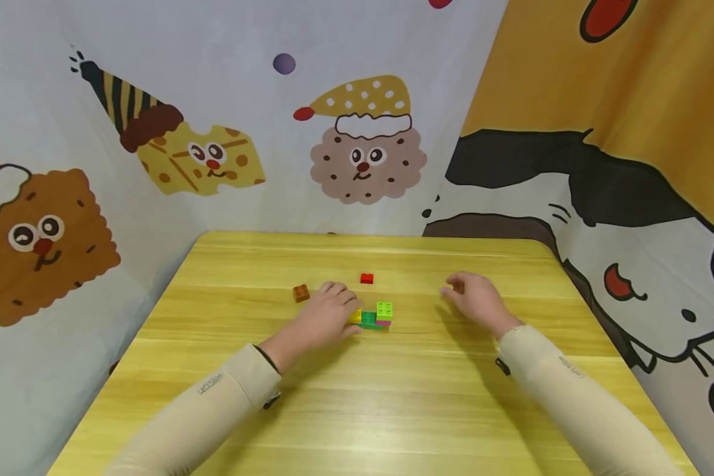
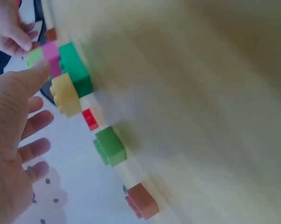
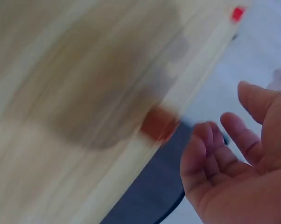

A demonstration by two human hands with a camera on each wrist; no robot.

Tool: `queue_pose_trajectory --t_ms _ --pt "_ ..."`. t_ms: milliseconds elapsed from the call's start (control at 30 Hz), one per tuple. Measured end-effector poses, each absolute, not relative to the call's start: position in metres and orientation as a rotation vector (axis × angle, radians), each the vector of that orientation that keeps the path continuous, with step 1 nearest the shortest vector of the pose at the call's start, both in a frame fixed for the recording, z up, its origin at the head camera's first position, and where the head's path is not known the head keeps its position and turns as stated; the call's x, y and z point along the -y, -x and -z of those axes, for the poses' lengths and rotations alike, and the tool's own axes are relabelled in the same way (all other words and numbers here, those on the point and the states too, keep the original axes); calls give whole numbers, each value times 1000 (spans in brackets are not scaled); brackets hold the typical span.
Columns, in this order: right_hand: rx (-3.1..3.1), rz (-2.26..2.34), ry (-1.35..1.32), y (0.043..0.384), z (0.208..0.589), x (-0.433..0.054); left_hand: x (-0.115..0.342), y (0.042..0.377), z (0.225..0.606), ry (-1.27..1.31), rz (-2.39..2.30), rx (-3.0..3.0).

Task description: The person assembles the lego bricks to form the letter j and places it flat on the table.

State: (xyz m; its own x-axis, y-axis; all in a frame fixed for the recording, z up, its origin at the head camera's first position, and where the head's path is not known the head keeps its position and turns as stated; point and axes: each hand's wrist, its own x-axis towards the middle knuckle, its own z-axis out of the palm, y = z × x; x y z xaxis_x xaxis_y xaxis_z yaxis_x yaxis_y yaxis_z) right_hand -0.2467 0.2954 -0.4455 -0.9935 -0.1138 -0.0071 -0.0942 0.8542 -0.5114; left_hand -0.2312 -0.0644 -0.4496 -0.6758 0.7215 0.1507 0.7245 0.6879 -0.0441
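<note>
My left hand (image 1: 327, 314) is over the left end of a joined group of toy building bricks, its fingers loosely spread. That group has a green brick (image 2: 75, 67), a yellow brick (image 2: 66, 94), a pink brick (image 2: 52, 58) and a lime brick (image 1: 384, 310) on top at the right. In the left wrist view the left thumb overlaps the pink and lime bricks. My right hand (image 1: 476, 301) is apart to the right, fingers loosely bent and holding nothing. A reddish-brown brick (image 3: 159, 125) sits near its fingertips in the right wrist view, hidden in the head view.
A small red brick (image 1: 366, 279) lies behind the group. An orange-brown brick (image 1: 301, 293) stands left of the left hand. A separate green brick (image 2: 110, 146) shows in the left wrist view. Patterned curtain (image 1: 226, 79) hangs behind the wooden table (image 1: 363, 410).
</note>
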Motion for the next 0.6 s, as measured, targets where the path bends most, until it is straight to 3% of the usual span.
queue_pose_trajectory --t_ms 267,600 --pt "-3036 637 57 258 458 -333 63 218 463 1208 -200 2621" --pt "-3105 564 132 266 462 -316 59 216 465 1189 -188 2659"
